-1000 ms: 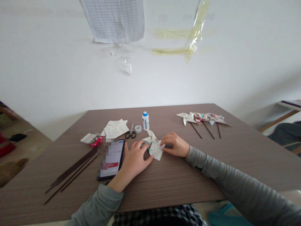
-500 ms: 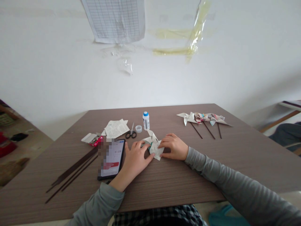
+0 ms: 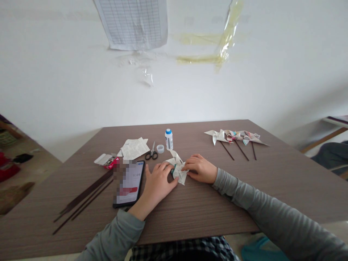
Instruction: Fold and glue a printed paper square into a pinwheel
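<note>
A small square of printed paper [image 3: 179, 170] with folded-up corners lies on the brown table [image 3: 195, 206] in front of me. My left hand [image 3: 157, 183] rests flat on the table with its fingertips pressing the paper's left side. My right hand [image 3: 200, 169] is curled, its fingertips pinching a corner of the paper toward the middle. Both sleeves are grey.
A phone [image 3: 129, 183] lies left of my left hand, with several dark sticks [image 3: 84, 197] beyond it. Farther back are scissors [image 3: 151, 154], a glue bottle [image 3: 169, 139], its cap [image 3: 160, 148], paper scraps [image 3: 133, 148] and a small red box [image 3: 107, 160]. Three finished paper pinwheels [image 3: 235, 137] lie at back right.
My right hand has moved left, drawing the paper's right corner inward so the paper looks narrower. My left hand has stayed put, holding the paper down.
</note>
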`<move>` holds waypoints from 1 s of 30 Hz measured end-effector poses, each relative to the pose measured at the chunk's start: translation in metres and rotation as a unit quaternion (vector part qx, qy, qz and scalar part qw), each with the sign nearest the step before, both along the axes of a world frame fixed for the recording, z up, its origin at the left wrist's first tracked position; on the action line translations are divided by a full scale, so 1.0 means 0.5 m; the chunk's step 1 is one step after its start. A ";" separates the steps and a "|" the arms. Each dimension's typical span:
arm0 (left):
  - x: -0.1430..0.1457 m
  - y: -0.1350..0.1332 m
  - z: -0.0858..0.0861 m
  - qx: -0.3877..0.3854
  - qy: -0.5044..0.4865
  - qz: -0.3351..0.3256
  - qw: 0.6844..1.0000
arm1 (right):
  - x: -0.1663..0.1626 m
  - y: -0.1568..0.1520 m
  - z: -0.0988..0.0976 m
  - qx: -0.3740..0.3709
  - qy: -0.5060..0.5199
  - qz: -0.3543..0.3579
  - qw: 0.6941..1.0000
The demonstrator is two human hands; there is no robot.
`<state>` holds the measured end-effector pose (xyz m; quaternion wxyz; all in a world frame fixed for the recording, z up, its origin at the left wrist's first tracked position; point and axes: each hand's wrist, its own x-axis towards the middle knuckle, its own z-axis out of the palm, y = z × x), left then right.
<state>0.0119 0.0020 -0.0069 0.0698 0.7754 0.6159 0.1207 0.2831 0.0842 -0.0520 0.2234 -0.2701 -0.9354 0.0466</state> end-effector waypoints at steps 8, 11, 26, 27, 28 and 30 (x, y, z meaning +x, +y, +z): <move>0.002 0.001 0.002 -0.011 0.007 0.009 1.000 | 0.002 0.003 -0.009 0.019 0.000 0.010 1.000; 0.002 0.001 0.002 -0.015 0.007 0.005 1.000 | 0.003 0.008 -0.016 0.041 0.007 0.021 0.999; 0.005 -0.002 0.015 -0.017 -0.004 0.002 1.000 | -0.023 0.006 -0.046 -0.038 0.113 -0.068 0.991; 0.005 -0.002 0.015 -0.017 -0.004 0.003 1.000 | -0.026 0.005 -0.047 -0.050 0.120 -0.075 0.989; 0.006 -0.001 0.015 -0.016 -0.004 0.005 1.000 | -0.029 0.004 -0.048 -0.061 0.128 -0.084 0.986; 0.006 0.000 0.013 -0.014 -0.005 0.009 1.000 | -0.034 0.001 -0.049 -0.076 0.138 -0.102 0.982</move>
